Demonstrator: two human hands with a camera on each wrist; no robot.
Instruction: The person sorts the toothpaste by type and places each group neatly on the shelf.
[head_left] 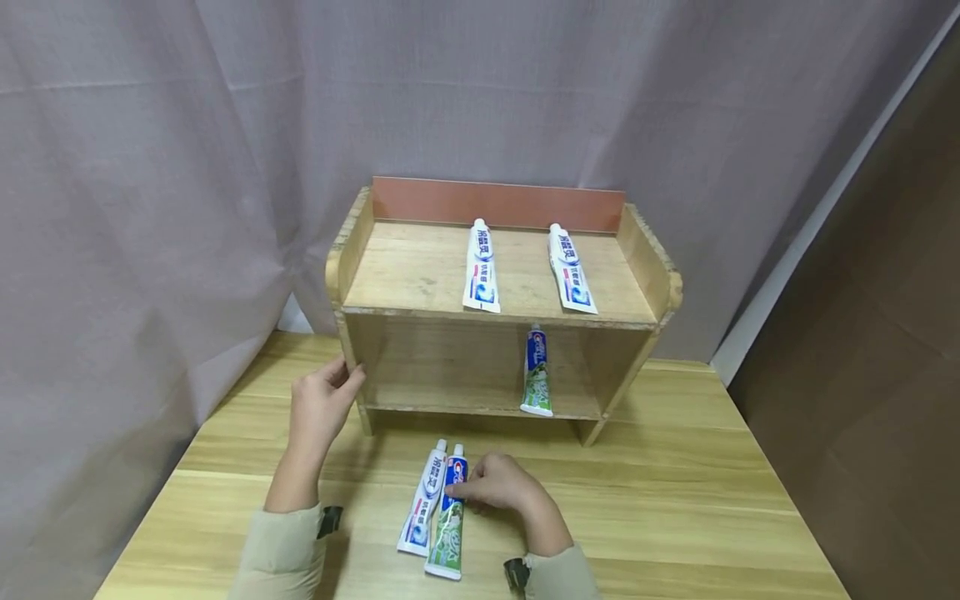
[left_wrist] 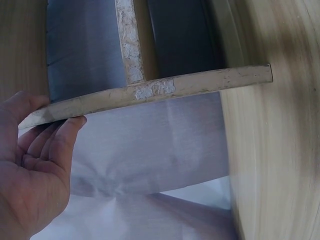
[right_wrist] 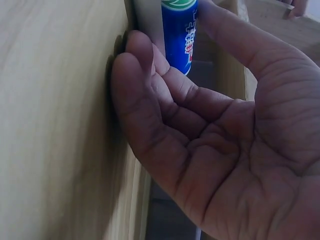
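The left hand (head_left: 321,404) pinches the left side panel of a wooden two-tier shelf (head_left: 495,317); in the left wrist view that hand (left_wrist: 42,165) has thumb and fingers on either face of the panel edge (left_wrist: 200,84). In front of the shelf, the right hand (head_left: 504,485) has its thumb and fingers at the upper part of a green-and-blue toothpaste tube (head_left: 450,533), which lies beside a white tube (head_left: 422,508). In the right wrist view the right hand (right_wrist: 200,115) has curled fingers against the blue end of the tube (right_wrist: 178,40).
Two white tubes (head_left: 482,271) (head_left: 572,271) lie on the upper tier. Another green-and-blue tube (head_left: 537,375) lies on the lower tier, right of its middle. Grey curtain (head_left: 487,92) hangs behind the wooden table (head_left: 697,500); a brown surface (head_left: 862,317) stands at the right.
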